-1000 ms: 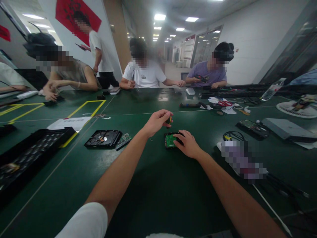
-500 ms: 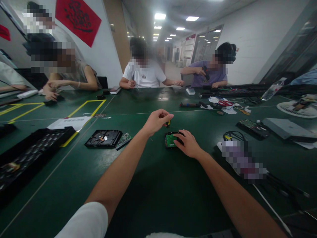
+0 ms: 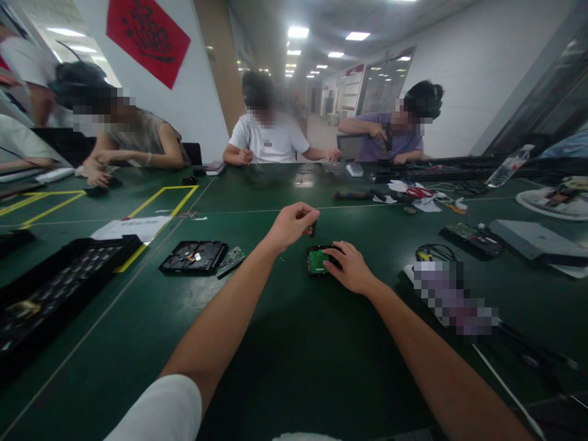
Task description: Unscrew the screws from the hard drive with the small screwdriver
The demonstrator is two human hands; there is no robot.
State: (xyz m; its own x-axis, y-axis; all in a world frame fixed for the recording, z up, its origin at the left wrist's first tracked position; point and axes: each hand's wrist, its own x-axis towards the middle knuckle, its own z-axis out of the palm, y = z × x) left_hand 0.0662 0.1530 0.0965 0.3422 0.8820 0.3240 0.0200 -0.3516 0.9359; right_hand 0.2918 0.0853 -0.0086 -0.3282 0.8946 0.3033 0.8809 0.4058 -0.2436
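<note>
My left hand [image 3: 289, 226] is closed in a pinch on a small screwdriver [image 3: 311, 229] with a dark handle, held above the far left edge of a hard drive. Its thin shaft cannot be made out. The hard drive [image 3: 316, 261] lies flat on the green tabletop, its green circuit board facing up. My right hand [image 3: 353, 266] grips the drive's right side, thumb over the board and fingers bent along the far edge, hiding that part. Left of my left forearm lie an open drive casing [image 3: 195, 257] and a loose circuit board [image 3: 231, 262].
A long black tray [image 3: 68, 275] and a paper sheet [image 3: 131, 228] lie left. On the right are a cable coil [image 3: 434, 252], another drive [image 3: 472, 240], a grey metal box [image 3: 537, 245] and a bottle [image 3: 511, 166]. Several people sit across the table [image 3: 285, 367].
The screwdriver has turned slightly in my left fingers: yellow showed on its handle before, now mostly dark with a little red. My right hand and the drive stay put.
</note>
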